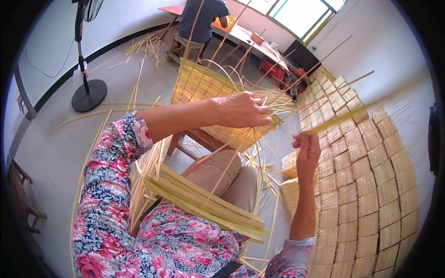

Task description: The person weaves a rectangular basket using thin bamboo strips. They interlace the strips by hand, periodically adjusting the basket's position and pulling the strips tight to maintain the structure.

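A half-woven bamboo basket (192, 79) rests on a wooden stool (190, 136) in front of me, with long upright stakes sticking out of it. My left hand (243, 110) is curled at the right part of the basket's weave, among the stakes; what its fingers grip is hidden. My right hand (306, 146), off to the right of the basket, pinches a long yellow-green bamboo strip (343, 116) that slants up to the right. A bundle of flat green strips (208, 208) lies across my lap, below both hands.
Stacks of woven mats or baskets (361, 185) cover the right floor. Loose strips (141, 194) are scattered around me. A co-worker (194, 23) sits at a long table (243, 34) behind the basket. A fan (89, 95) stands at left, a wooden chair (25, 199) at lower left.
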Action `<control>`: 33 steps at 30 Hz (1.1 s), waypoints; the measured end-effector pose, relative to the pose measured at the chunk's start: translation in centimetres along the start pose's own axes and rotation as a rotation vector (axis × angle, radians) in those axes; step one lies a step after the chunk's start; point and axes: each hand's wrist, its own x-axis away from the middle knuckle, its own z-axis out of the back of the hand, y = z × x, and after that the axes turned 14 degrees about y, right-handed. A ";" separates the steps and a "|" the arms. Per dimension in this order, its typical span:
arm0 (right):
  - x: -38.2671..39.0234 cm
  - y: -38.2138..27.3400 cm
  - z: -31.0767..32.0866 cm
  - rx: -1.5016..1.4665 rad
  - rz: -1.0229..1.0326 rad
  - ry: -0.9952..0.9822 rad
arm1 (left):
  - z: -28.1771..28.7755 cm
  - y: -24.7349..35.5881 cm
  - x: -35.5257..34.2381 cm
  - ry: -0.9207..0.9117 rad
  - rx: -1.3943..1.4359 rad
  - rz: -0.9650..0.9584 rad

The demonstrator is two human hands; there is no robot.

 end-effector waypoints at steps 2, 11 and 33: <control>-1.4 -1.2 -1.4 0.175 0.061 -0.186 | 0.1 0.1 0.2 0.008 -0.015 0.005; -6.0 3.1 -4.9 0.919 0.340 -0.417 | 1.3 -0.4 1.0 -0.014 0.166 0.053; -7.0 4.5 -5.8 0.794 0.249 -0.315 | -6.7 -3.0 5.1 0.477 0.331 1.176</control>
